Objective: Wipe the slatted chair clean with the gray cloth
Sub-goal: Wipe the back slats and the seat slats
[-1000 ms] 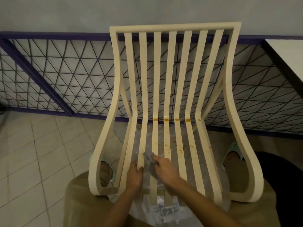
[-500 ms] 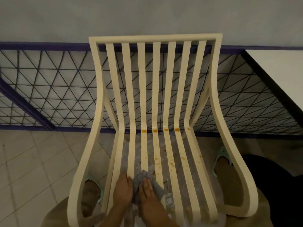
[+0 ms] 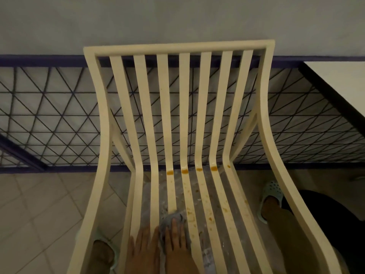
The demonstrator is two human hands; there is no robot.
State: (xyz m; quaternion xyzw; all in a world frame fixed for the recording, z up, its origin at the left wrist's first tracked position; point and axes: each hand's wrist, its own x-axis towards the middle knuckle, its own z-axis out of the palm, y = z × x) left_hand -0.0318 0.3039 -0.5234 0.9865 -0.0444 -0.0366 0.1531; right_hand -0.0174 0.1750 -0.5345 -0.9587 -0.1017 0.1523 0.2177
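Observation:
A cream slatted chair (image 3: 183,107) faces me, its back rising toward the wall. Orange-brown spots sit in a row at the seat's bend (image 3: 185,171), and smaller specks dot the middle and right seat slats. The gray cloth (image 3: 173,218) lies bunched on a middle seat slat near the front. My right hand (image 3: 176,241) presses flat on the cloth with straight fingers. My left hand (image 3: 143,247) rests flat on the slats just to its left, fingers extended.
A dark wire-mesh fence (image 3: 49,119) with a purple frame runs behind the chair. A white table with a dark edge (image 3: 339,84) juts in at the right. Tiled floor (image 3: 39,214) lies to the left. My feet in pale clogs (image 3: 271,196) flank the chair.
The view has tilted down and closer. Both hands have flattened out on the seat slats, and the cloth has slid a little forward under the right hand.

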